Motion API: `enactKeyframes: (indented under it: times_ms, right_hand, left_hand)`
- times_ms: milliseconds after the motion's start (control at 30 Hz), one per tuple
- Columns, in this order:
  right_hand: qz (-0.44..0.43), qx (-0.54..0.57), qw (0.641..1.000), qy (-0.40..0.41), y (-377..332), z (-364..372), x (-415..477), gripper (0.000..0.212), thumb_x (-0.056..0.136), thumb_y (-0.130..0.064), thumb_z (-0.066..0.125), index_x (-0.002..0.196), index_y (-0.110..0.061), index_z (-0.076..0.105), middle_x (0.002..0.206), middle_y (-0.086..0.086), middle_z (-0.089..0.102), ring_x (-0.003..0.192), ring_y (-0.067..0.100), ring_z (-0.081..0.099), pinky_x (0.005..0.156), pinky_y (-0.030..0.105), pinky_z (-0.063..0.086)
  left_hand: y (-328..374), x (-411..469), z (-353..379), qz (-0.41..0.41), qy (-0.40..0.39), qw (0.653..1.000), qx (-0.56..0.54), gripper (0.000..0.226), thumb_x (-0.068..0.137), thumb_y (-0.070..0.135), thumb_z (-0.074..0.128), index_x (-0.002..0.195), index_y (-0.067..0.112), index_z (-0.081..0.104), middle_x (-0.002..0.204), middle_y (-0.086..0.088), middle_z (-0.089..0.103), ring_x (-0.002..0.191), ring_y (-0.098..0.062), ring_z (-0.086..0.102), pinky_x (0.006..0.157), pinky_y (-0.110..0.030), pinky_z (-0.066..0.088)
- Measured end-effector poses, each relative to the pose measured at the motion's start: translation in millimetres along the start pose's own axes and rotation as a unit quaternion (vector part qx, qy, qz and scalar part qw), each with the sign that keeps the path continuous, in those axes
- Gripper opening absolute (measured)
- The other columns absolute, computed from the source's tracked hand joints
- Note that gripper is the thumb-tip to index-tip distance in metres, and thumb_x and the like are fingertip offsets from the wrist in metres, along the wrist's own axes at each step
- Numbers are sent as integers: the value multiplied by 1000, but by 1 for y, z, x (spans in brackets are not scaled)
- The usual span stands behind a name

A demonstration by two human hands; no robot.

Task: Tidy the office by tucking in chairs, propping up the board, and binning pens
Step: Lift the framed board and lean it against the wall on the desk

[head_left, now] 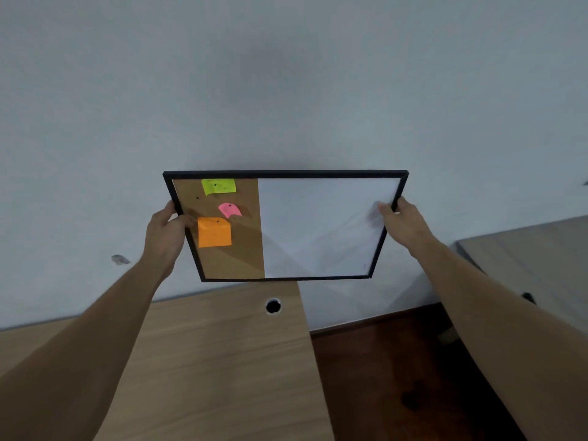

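Note:
A black-framed board, cork on its left third and whiteboard on the rest, hangs in the air in front of the pale wall, above the back of a wooden desk. Green, pink and orange notes are pinned to the cork. My left hand grips the frame's left edge. The right edge is held by my right hand, thumb lying on the white surface. The board tilts with its top edge toward the wall; whether it touches the wall I cannot tell.
The desk has a round cable hole near its back edge. A second, grey table stands at the right. Dark wooden floor shows between the two. The wall carries a small scuff at left.

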State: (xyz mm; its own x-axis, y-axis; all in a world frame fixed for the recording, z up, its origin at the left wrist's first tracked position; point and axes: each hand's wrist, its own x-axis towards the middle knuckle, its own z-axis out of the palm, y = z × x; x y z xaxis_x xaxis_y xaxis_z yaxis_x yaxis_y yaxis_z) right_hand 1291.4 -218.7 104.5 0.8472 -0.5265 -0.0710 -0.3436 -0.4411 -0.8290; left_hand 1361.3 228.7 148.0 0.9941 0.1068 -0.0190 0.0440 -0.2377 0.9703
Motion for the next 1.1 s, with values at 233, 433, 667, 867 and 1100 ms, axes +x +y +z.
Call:
enactKeyframes:
  times_ms: [233, 433, 667, 867, 1100]
  right_hand:
    - [-5, 29, 997, 66, 33, -148, -15, 62, 102, -61, 54, 141, -13, 58, 133, 8, 64, 114, 29, 64, 92, 37, 46]
    - [-23, 45, 994, 94, 79, -281, -22, 55, 102, -57, 56, 141, -18, 61, 133, 2, 68, 118, 27, 66, 97, 38, 50]
    - [-13, 46, 991, 128, 134, -405, -21, 51, 99, -58, 57, 135, -21, 62, 125, -2, 69, 115, 23, 66, 99, 40, 52]
    - [15, 70, 984, 161, 190, -474, 10, 61, 88, -68, 59, 133, -27, 62, 133, -3, 65, 115, 21, 67, 103, 44, 54]
    - [35, 86, 981, 173, 248, -524, 75, 54, 96, -56, 64, 137, -21, 60, 136, -1, 64, 118, 21, 66, 98, 37, 52]
  left_hand:
    - [61, -52, 97, 62, -27, 998, -12, 45, 98, 9, 53, 119, 42, 74, 134, 10, 68, 114, -4, 64, 84, -12, 41]
    - [99, -98, 198, 73, -52, 996, -9, 49, 92, 13, 53, 124, 38, 79, 134, 10, 73, 124, -12, 64, 98, -22, 46]
    - [138, -138, 319, 73, -88, 993, -11, 42, 86, 10, 50, 91, 40, 80, 106, 18, 76, 104, -12, 62, 87, -25, 44]
    - [159, -138, 409, 73, -127, 989, -8, 43, 86, 15, 53, 102, 41, 84, 109, 17, 79, 110, -11, 66, 96, -27, 47]
    - [158, -109, 520, 56, -161, 985, -5, 47, 84, 20, 55, 110, 46, 84, 107, 14, 78, 106, -11, 65, 103, -29, 48]
